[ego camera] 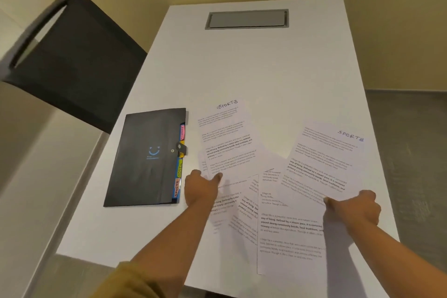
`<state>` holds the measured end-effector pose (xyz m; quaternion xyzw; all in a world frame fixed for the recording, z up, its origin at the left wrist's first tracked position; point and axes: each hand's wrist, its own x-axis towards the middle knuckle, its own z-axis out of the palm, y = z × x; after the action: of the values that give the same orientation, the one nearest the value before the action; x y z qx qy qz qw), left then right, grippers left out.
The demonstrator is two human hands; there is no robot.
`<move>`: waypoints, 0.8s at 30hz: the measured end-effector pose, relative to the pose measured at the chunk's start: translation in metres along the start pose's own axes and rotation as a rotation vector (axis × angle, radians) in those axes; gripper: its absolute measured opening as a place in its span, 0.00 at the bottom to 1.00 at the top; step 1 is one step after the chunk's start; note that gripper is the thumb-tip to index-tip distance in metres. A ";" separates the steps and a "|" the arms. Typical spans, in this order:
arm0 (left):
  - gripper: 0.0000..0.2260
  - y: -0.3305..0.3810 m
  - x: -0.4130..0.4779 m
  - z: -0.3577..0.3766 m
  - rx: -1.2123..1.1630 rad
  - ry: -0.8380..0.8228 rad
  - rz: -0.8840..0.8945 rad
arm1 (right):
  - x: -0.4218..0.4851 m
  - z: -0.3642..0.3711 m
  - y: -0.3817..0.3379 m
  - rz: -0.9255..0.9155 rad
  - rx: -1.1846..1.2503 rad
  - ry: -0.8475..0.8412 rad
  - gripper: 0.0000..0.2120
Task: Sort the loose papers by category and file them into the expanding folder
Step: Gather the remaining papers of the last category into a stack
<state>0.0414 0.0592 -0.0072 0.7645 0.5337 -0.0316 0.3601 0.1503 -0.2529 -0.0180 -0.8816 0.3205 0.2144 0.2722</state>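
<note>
1. Sleeve point(125, 278), mustard-coloured, seen at the lower left of the frame on the left forearm.
2. Loose papers point(285, 232), printed sheets overlapped in a fan at lower centre, laid on the white table point(242, 68).
3. Left hand point(200, 189), lower centre-left: the near edge of a sheet is pinched between thumb and fingers.
4. Right hand point(355, 208), lower right: fingers are curled and a second sheet is gripped by its near edge.
5. Left sheet point(227, 138), headed SPORTS by hand, placed just right of the folder.
6. Right sheet point(324, 164), also headed SPORTS (tilted clockwise).
7. Expanding folder point(145, 159), black, closed and flat at centre-left, with coloured tabs point(180, 164) shown along its right edge.
8. Grey hatch point(246, 19), set into the table's far end, top centre.
9. Black chair point(72, 55), upper left, beside the table.
</note>
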 end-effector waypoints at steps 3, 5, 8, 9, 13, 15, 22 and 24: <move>0.28 0.015 0.014 0.010 0.041 0.024 -0.073 | -0.002 -0.001 0.000 0.034 0.065 -0.008 0.43; 0.31 0.025 0.018 0.017 0.105 0.045 -0.118 | -0.005 0.002 0.001 0.064 0.118 0.007 0.40; 0.34 0.038 0.021 0.024 0.161 0.023 -0.163 | -0.008 0.004 0.006 0.033 0.197 0.048 0.22; 0.35 0.039 0.023 0.025 0.170 0.011 -0.171 | -0.009 0.004 0.008 0.003 0.225 0.052 0.14; 0.35 0.053 0.029 0.027 0.104 -0.033 -0.208 | -0.011 -0.001 0.014 -0.088 0.350 0.049 0.06; 0.34 0.059 0.032 0.027 0.034 -0.054 -0.243 | -0.013 -0.005 0.014 -0.093 0.398 0.051 0.07; 0.10 0.046 0.048 0.023 -0.023 -0.047 -0.051 | -0.016 -0.029 0.003 -0.133 0.540 0.066 0.07; 0.11 0.043 0.048 0.016 -0.087 -0.004 -0.007 | -0.016 -0.039 -0.003 -0.119 0.631 0.066 0.11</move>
<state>0.1039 0.0808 -0.0180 0.7463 0.5366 -0.0111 0.3936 0.1489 -0.2670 0.0216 -0.7773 0.3279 0.0594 0.5336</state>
